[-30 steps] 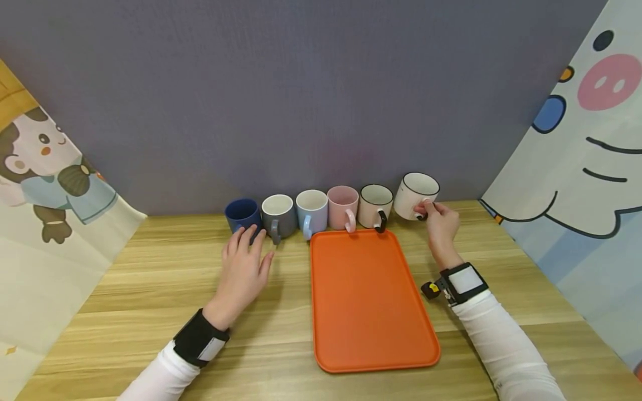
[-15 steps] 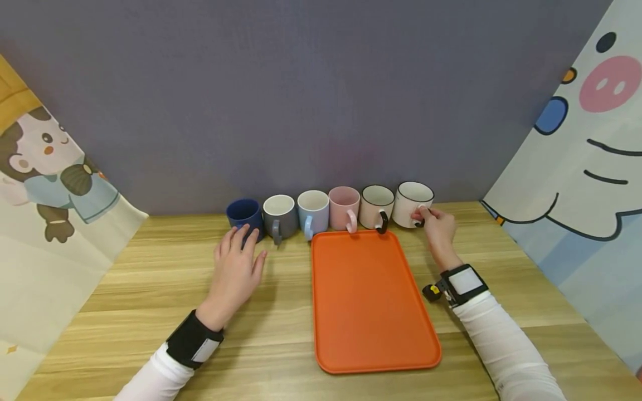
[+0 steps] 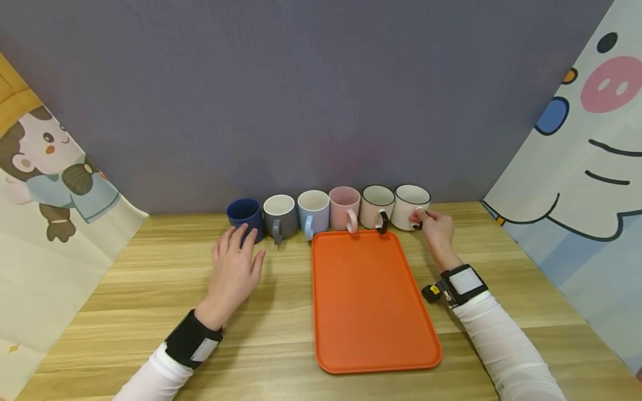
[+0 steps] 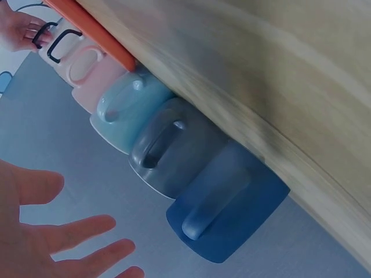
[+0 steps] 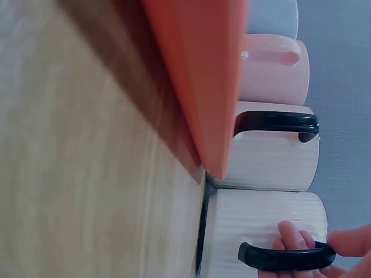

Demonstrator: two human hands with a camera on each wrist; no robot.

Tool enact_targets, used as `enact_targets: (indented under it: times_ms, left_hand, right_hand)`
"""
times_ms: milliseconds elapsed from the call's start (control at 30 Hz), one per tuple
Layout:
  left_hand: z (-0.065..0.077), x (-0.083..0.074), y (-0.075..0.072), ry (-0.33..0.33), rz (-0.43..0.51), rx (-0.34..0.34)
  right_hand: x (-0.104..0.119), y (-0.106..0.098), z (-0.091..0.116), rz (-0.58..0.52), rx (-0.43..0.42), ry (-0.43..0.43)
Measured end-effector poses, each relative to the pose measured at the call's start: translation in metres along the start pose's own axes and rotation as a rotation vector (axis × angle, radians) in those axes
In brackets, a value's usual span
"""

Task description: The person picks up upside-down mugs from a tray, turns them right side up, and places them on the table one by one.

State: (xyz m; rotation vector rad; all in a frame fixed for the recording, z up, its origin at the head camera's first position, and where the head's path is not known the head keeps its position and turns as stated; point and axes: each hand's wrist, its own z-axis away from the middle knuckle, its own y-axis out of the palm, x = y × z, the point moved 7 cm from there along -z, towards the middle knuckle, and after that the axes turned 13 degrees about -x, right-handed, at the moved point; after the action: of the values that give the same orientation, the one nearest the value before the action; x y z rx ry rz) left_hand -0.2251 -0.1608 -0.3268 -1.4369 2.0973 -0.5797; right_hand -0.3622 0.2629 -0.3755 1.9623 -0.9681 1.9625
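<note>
At the right end of a row of mugs, my right hand (image 3: 438, 233) pinches the black handle (image 5: 287, 257) of a white mug (image 3: 403, 214) with a dark rim. Its fingers pass behind the handle and the thumb lies at its top. The mug stands upright beside a pale pink mug (image 3: 370, 216) that also has a black handle. My left hand (image 3: 232, 278), fingers spread and relaxed, hovers in front of the navy mug (image 3: 254, 218) at the left end. In the left wrist view a gap shows between those fingers and the navy mug (image 4: 243, 214).
Between the end mugs stand a dark grey mug (image 3: 286, 221), a light blue mug (image 3: 317, 217) and a pink mug (image 3: 339, 213), handles toward me. An orange tray (image 3: 373, 301) lies before the row on the wooden table (image 3: 150, 312). A grey wall (image 3: 321, 100) rises behind.
My right hand has lowered the white mug and moved it left, from tilted and raised to upright beside the pale pink mug. My left hand has drawn slightly left and back.
</note>
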Motion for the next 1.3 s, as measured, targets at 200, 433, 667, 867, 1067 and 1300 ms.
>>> enact_targets:
  times_ms: [200,433,667,867,1067,1300]
  left_hand:
    - [-0.001,0.000,0.000,-0.001,-0.005,-0.003]
    - [-0.001,0.001,0.001,-0.008,-0.004,0.004]
    - [-0.001,0.001,0.001,-0.007,-0.007,0.008]
    - [0.000,0.000,0.001,-0.001,-0.011,0.011]
    - [0.000,0.001,0.000,0.005,-0.010,0.010]
    - [0.002,0.001,0.001,0.004,-0.009,0.004]
  right_hand:
    - [0.000,0.002,0.000,-0.023,0.007,0.001]
    - [-0.001,0.002,0.000,-0.018,0.015,-0.004]
    - [-0.004,0.002,0.001,-0.006,0.050,0.014]
    - [0.001,0.003,0.002,0.078,0.093,-0.056]
    - [0.011,0.003,0.003,0.226,0.131,-0.205]
    - [0.013,0.002,0.002,0.340,0.100,-0.324]
